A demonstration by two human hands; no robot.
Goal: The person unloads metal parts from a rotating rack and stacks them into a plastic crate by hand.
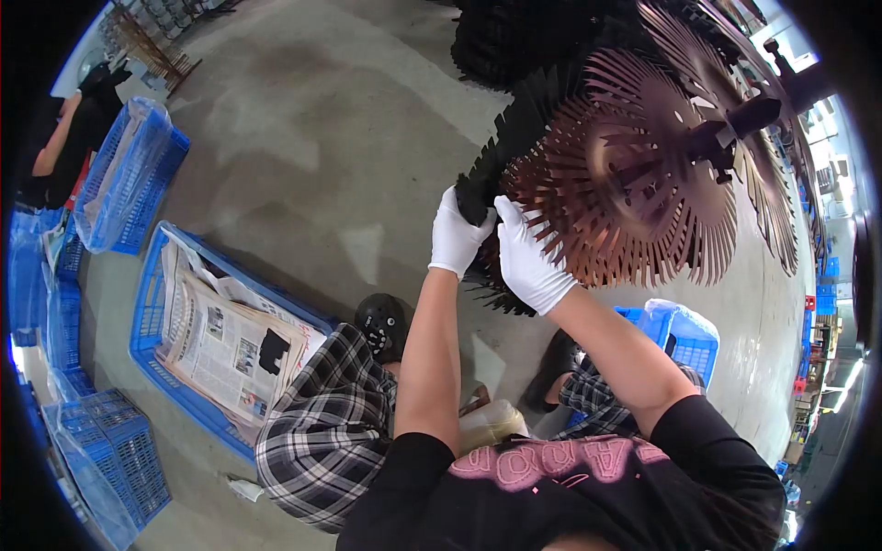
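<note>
Both my hands wear white gloves and are raised close together at the left edge of a rack of dark, slotted metal discs. My left hand (457, 239) is closed on a small dark flat piece (475, 198) by the outer discs. Just right of it, my right hand (531, 262) is closed, thumb side up, against the edge of a bronze-brown finned disc (629, 170). What lies between its fingers is hidden. More black finned discs (528, 115) hang behind. A thick dark shaft (749, 119) runs through the discs at the upper right.
A blue crate (197, 404) at my left holds newspapers (230, 344) with a small black flat piece (273, 351) on top. Plastic-lined blue crates (133, 179) stand further left, near another person's arm (53, 147). Another blue crate (694, 344) is beside my right leg.
</note>
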